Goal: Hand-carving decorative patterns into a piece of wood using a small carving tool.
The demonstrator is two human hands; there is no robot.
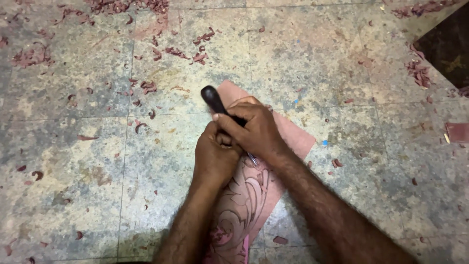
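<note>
A flat reddish wooden panel (pixel 293 137) lies on the tiled floor, with scrolled leaf patterns carved into its near part (pixel 244 205). My right hand (pixel 254 129) is wrapped around a chisel whose black handle (pixel 213 99) sticks up to the far left. Its metal blade (pixel 252 158) shows just below the hand, angled down onto the panel. My left hand (pixel 213 156) is closed beside the right, pressed against it near the blade. The blade's tip is hidden by my hands.
Reddish wood shavings (pixel 146 87) lie scattered over the mottled grey floor tiles (pixel 88 161), thickest at the far edge (pixel 127 6). A dark opening (pixel 447 46) sits at the far right, with a small red block (pixel 458 132) near it.
</note>
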